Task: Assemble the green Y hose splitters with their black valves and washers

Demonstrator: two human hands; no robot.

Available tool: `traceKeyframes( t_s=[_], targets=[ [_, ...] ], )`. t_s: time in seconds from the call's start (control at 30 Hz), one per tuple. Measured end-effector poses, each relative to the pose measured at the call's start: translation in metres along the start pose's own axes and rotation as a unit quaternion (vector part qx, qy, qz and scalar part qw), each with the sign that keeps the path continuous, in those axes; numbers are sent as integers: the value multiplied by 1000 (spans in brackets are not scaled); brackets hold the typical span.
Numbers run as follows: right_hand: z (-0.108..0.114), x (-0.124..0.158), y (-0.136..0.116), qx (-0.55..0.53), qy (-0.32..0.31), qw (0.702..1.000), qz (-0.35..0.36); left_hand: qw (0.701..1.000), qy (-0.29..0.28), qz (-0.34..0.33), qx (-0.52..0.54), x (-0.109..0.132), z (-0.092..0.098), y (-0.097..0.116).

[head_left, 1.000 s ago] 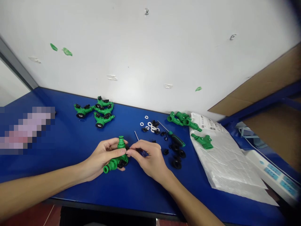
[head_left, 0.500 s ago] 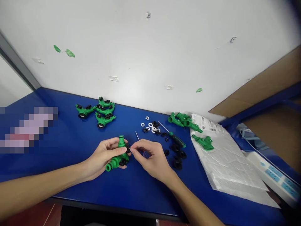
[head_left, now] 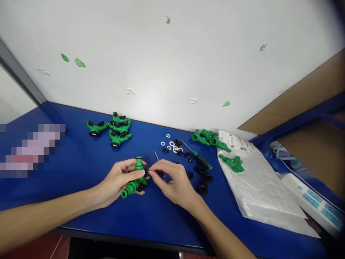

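Note:
My left hand [head_left: 121, 180] is closed around a green Y-shaped hose splitter [head_left: 131, 187] with black valve knobs, holding it above the blue table. My thumb lies by one black knob [head_left: 146, 171] on its right side. At that knob, my right hand [head_left: 172, 180] pinches a tiny thin metal piece, seemingly a small screw [head_left: 149, 171], between thumb and index finger. Partly hidden under my right hand lies a screwdriver with a thin metal shaft [head_left: 156, 156] and a see-through handle.
Several splitters with black fittings [head_left: 118, 138] lie at the back left. White rings [head_left: 171, 144], black knobs and black collars [head_left: 203, 189] lie right of centre, beside a green-and-black screwdriver [head_left: 203, 160]. Bare green bodies [head_left: 233, 163], a white bag [head_left: 258, 190] and a power strip [head_left: 312, 201] are further right.
Both hands keep nearly the same pose at the black knob. The whole view has shifted very slightly.

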State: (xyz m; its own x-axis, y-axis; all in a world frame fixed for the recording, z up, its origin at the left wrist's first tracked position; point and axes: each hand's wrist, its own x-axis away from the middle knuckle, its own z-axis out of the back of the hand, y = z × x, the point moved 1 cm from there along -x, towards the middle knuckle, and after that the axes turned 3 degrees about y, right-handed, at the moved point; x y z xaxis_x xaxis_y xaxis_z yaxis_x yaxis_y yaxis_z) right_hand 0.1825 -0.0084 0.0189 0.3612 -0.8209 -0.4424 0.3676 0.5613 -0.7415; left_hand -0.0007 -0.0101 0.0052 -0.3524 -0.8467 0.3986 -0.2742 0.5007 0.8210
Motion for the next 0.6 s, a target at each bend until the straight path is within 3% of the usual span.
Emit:
traceKeyframes(
  t_s=[0.23, 0.6],
  targets=[
    [-1, 2, 2, -14, -8, 998, 57, 1000, -11, -6, -1, 1, 2, -2],
    [-4, 2, 0, 40, 10, 999, 8, 1000, -3, -25, -10, 0, 2, -2]
  ],
)
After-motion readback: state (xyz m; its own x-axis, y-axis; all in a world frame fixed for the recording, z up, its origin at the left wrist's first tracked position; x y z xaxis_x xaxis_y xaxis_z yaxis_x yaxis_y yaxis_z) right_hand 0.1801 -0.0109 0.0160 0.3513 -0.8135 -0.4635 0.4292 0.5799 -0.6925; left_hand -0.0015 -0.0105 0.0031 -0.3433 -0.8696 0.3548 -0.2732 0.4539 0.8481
